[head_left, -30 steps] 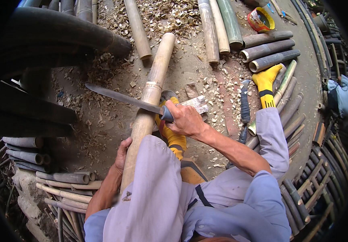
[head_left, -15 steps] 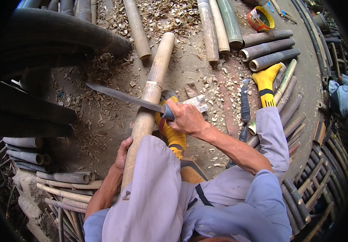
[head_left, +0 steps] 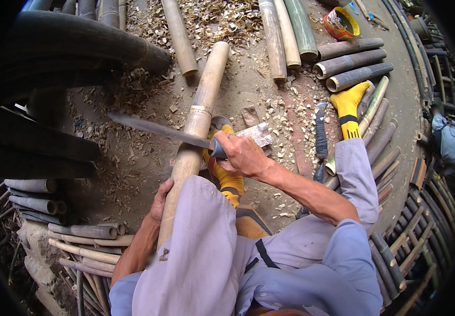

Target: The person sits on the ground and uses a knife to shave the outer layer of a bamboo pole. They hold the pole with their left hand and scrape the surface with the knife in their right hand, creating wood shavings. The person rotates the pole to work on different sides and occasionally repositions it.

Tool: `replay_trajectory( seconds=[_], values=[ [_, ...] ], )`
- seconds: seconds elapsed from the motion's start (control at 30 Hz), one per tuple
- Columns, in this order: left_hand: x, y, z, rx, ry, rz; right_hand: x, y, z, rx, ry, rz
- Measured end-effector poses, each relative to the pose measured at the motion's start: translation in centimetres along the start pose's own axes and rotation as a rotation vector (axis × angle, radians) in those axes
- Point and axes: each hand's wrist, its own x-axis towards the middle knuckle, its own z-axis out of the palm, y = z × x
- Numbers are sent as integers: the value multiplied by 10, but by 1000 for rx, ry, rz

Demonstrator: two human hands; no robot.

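A pale bamboo pole [head_left: 192, 142] slants up and away from beside my left thigh, over my yellow-socked foot. My left hand [head_left: 160, 203] is wrapped round the side of its near part, the fingers partly hidden beneath. In my right hand [head_left: 242, 155] is the grey handle of a long-bladed knife [head_left: 151, 128]. Its blade lies across the top of the pole, just below the ring-shaped node, with the tip reaching out to the left. The blade is smeared by motion.
Cut bamboo tubes [head_left: 362, 76] lie at the far right beside a red-and-yellow tin [head_left: 341, 24]. A dark-wrapped tool [head_left: 320, 131] rests near my right foot. Wood chips [head_left: 206, 26] litter the ground. Dark thick poles [head_left: 85, 39] jut in from the left. A person in blue [head_left: 446, 137] is at the right.
The knife's blade tip has shifted slightly left and down, and my right hand has moved a little with it. The pole and my left hand stay in place.
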Motion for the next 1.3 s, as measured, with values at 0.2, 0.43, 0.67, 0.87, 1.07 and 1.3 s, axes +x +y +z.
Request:
replay_trajectory(
  seconds=[0.2, 0.43, 0.67, 0.87, 1.07, 1.3],
  values=[
    [-6, -4, -1, 34, 59, 1, 26, 53, -1, 15, 103, 234],
    [-9, -8, -7, 53, 77, -5, 2, 19, -2, -41, -38, 65],
    [-6, -12, -10, 26, 57, 18, 11, 16, -11, 71, -28, 172],
    [-9, -8, -14, 44, 72, 29, 30, 41, -4, 95, 89, 249],
    [-6, -8, -22, 82, 58, 35, -4, 0, 8, -7, -16, -52],
    [-9, -9, -26, -25, 161, 50, 22, 24, -2, 114, -35, 240]
  ],
)
